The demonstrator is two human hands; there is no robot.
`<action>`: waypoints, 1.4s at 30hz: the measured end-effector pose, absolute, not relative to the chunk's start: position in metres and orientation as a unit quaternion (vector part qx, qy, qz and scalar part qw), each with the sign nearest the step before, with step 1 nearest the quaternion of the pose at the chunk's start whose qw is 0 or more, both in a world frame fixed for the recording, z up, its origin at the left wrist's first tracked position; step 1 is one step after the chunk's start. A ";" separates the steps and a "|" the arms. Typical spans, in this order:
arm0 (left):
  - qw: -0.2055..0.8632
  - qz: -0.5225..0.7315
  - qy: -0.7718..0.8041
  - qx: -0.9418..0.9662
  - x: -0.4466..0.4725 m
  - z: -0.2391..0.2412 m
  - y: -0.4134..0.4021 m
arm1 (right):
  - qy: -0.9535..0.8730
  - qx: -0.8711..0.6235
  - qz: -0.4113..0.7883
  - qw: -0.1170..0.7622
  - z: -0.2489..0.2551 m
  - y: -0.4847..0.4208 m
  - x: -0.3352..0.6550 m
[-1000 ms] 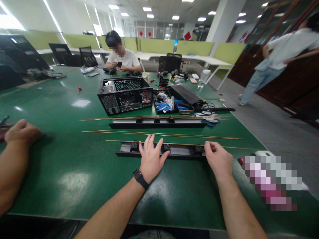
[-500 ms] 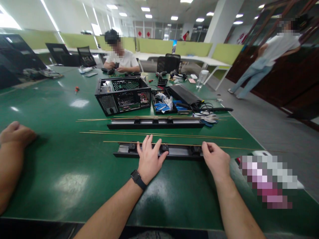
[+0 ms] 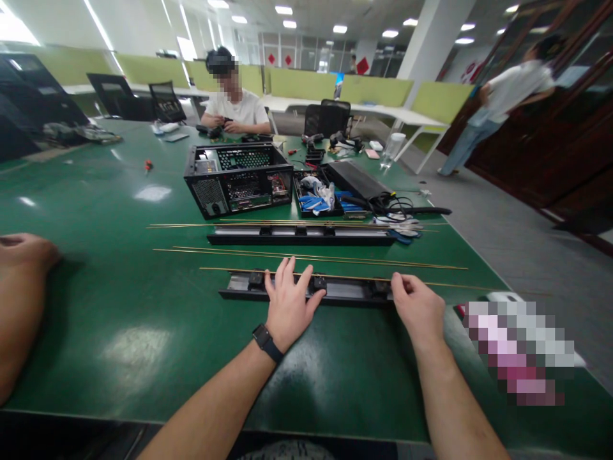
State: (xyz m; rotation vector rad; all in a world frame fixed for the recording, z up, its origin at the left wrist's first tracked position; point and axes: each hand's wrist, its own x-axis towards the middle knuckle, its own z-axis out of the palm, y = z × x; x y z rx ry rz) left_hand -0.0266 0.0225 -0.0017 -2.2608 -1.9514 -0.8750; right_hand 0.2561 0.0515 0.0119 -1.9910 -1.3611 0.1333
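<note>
In the head view a black channel-shaped rail (image 3: 345, 292) with a silvery inside lies across the green table before me. Several small black blocks sit in it, among them one at its left end (image 3: 256, 280). My left hand (image 3: 291, 305), with a dark watch on its wrist, rests over the middle of the rail, fingers spread. A thin brass-coloured rod (image 3: 469, 286) runs along the rail's far edge and beyond both ends. My right hand (image 3: 419, 305) pinches this rod near the rail's right end; its fingertips partly hide the grip.
Two loose rods (image 3: 311, 258) and a second rail (image 3: 287, 239) lie farther back. Behind them stand an open computer case (image 3: 239, 182) and a tray with gloves (image 3: 318, 195). Another person's hand (image 3: 29, 250) is at the left. A co-worker (image 3: 237, 112) sits opposite; a phone-like white object (image 3: 505, 296) lies right.
Both my hands keep their places on the rail and rod. The view has shifted slightly. The other person's hand at the left has drawn back leftward, and the standing person has moved and leans over.
</note>
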 end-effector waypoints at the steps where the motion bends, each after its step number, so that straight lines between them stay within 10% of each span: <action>1: 0.014 -0.280 -0.627 -0.727 -0.027 -0.002 0.023 | -0.525 -0.771 0.051 0.357 0.012 0.052 0.256; 42: -0.003 -0.272 -0.633 -0.725 -0.026 -0.002 0.024 | -0.504 -0.800 -0.021 0.324 0.000 0.060 0.268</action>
